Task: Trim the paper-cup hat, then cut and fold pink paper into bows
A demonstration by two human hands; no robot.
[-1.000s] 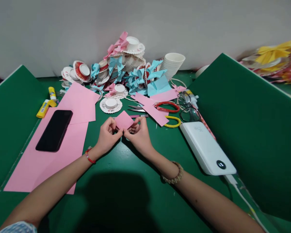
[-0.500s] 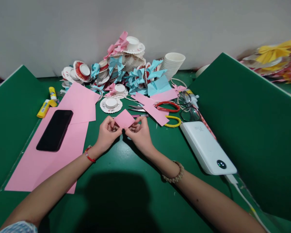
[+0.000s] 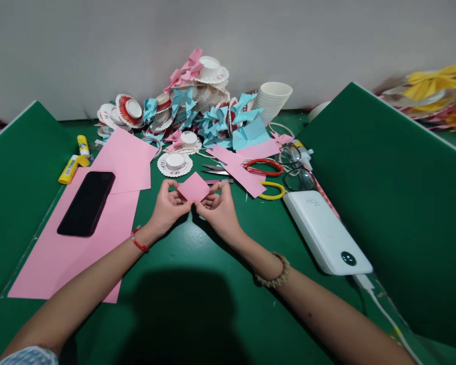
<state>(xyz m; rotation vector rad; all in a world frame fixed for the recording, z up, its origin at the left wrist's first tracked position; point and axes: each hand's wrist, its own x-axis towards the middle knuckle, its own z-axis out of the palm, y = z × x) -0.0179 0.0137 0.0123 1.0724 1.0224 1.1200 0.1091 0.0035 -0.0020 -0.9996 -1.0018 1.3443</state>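
A small pink paper square is held just above the green table, one corner pointing at me. My left hand pinches its left lower edge and my right hand pinches its right lower edge; both have fingers curled closed on it. A red bead bracelet sits on my left wrist, a beige bead bracelet on my right. Scissors with red and yellow handles lie just beyond my right hand among pink paper strips.
Large pink sheets with a black phone lie at left, glue sticks beyond. A heap of paper-plate hats with bows, stacked cups, glasses and a white power bank fill back and right. Green dividers flank both sides.
Both hands and the pink square have shifted very slightly away from me; the grip is unchanged.
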